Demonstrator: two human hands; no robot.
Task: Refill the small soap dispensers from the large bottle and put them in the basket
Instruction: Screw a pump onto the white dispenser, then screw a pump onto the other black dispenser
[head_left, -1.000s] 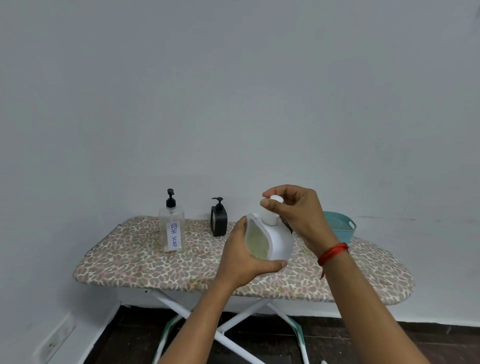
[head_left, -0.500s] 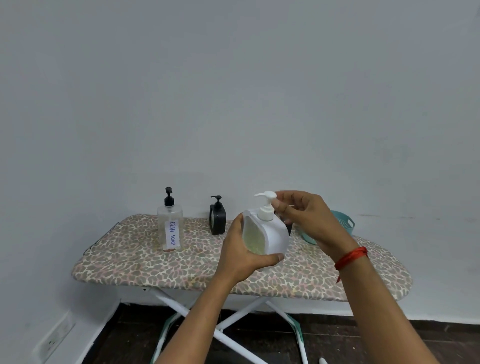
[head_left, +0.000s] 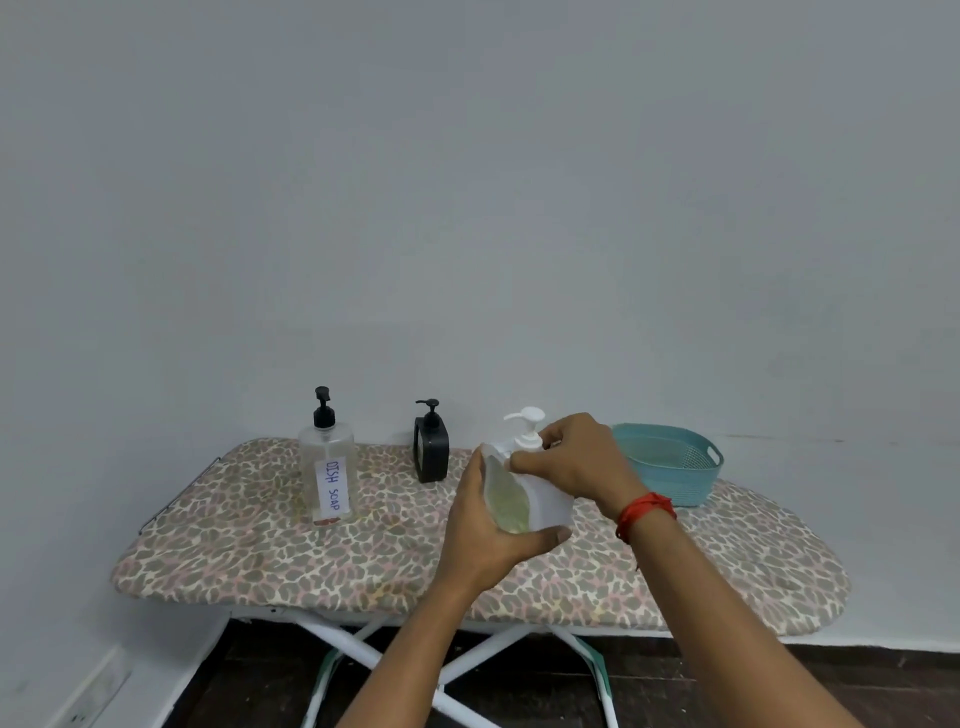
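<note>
My left hand (head_left: 485, 525) grips a small white soap dispenser (head_left: 524, 499) from below and the side; pale green liquid shows through its window. My right hand (head_left: 574, 460) wraps over its shoulder just below the white pump head (head_left: 527, 428), whose spout points left. A small black dispenser (head_left: 431, 449) stands upright at the back of the board. The large clear bottle (head_left: 328, 470) labelled "DISH SOAP", with a black pump, stands to the left. A teal basket (head_left: 670, 470) sits at the back right; nothing shows inside it.
Everything rests on an ironing board (head_left: 260, 551) with a leopard-print cover and white crossed legs, pushed against a plain grey wall. Dark floor lies below. A red thread circles my right wrist (head_left: 644, 512).
The white dispenser has dropped lower over the board. My right hand has slid from the pump top down onto the dispenser's shoulder, and the spout now points left.
</note>
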